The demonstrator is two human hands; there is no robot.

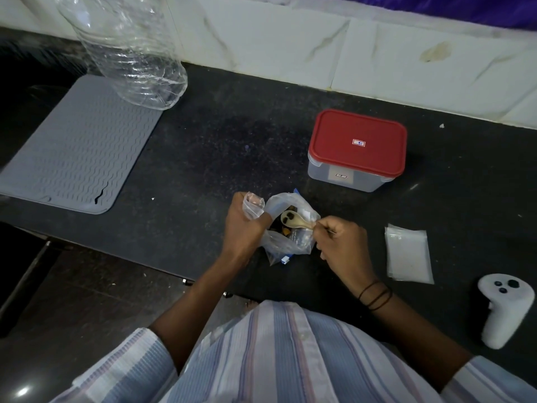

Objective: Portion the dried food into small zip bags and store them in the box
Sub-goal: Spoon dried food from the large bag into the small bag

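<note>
The left hand [245, 228] grips a small clear zip bag [253, 205] beside the crumpled clear food bag [290, 228] on the dark bench [203, 170]. The right hand [343, 245] pinches a pale plastic spoon [295, 220] carrying dark dried pieces. Keep the spoon level and the small bag's mouth wide.

Two bare forearms reaching forward from striped sleeves, left hand [244, 228] curled into a fist around clear plastic, right hand [343, 242] curled, pinching a handle, dark bands on right wrist
</note>
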